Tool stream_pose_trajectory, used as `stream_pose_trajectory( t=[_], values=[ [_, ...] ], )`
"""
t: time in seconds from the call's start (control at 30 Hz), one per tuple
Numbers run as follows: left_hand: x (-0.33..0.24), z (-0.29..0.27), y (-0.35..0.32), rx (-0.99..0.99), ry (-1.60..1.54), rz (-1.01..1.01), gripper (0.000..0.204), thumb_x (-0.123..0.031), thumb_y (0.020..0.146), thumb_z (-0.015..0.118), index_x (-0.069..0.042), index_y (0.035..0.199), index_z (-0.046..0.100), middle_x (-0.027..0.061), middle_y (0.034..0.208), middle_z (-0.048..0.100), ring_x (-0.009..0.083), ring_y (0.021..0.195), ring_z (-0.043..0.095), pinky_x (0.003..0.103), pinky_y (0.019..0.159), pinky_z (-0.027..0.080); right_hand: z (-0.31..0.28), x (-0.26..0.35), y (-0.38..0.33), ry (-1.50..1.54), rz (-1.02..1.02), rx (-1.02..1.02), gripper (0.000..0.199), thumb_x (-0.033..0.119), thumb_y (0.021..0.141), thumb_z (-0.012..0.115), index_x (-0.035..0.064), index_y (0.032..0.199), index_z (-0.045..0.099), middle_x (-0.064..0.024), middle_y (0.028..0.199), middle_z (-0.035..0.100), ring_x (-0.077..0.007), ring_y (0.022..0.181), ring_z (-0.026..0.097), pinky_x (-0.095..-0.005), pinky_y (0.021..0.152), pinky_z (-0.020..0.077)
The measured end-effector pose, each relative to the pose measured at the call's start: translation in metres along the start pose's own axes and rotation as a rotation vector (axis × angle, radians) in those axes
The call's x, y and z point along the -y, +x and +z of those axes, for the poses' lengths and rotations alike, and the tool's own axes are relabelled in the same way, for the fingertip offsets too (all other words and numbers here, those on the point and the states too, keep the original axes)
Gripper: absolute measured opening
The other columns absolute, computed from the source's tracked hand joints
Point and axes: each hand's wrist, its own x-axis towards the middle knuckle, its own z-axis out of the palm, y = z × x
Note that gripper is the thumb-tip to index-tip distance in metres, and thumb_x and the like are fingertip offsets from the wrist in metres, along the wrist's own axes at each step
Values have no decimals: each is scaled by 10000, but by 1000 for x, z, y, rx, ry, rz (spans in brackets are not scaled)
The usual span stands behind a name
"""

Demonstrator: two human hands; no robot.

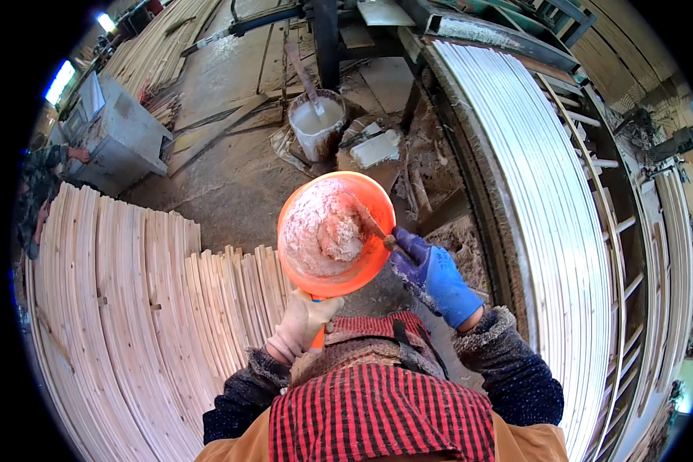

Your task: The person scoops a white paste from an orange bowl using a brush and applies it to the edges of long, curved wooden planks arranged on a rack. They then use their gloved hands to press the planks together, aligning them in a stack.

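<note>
In front of my chest is an orange plastic dipper (376,258) with a bowl and a handle (316,339). My left hand (302,322), in a cream glove, is closed around that handle just below the bowl. Pinkish-white paste (322,231) is heaped inside and smeared up the left wall. My right hand (431,271), in a blue and purple glove, grips a putty knife (371,221). The blade reaches over the rim into the paste, so its tip is hidden.
Stacked pale wooden strips (123,300) fill the left side. A long rack on the right carries white-coated strips (547,200). Ahead on the floor stands a bucket (316,127) of white liquid with a stick, beside a white block (375,148). A person's hand (79,155) shows far left near a grey cabinet (123,138).
</note>
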Motion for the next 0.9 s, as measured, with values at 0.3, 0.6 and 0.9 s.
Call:
stream_pose_trajectory(
  t=[0.3,0.6,0.9],
  values=[
    [-33,133,47,-67,-72,-33,188,-72,832,693,35,975,632,42,715,598,137,517,560,286,436,470,-172,-7,23,781,475,310,376,258,991,598,67,1314,603,-46,982,688,-36,608,538,-198,528,415],
    [-95,187,134,114,40,-49,223,-175,832,722,3,926,626,45,705,600,141,531,579,292,471,471,-222,-75,49,688,248,54,371,207,972,626,57,1310,600,-59,1108,679,-107,987,646,-238,712,522],
    [-192,185,308,259,-365,-212,202,-241,899,689,-59,942,613,-7,709,543,118,584,521,279,537,456,-309,-84,173,973,492,-301,415,314,965,600,20,1257,611,-94,890,707,-70,533,548,-184,453,398]
  ],
)
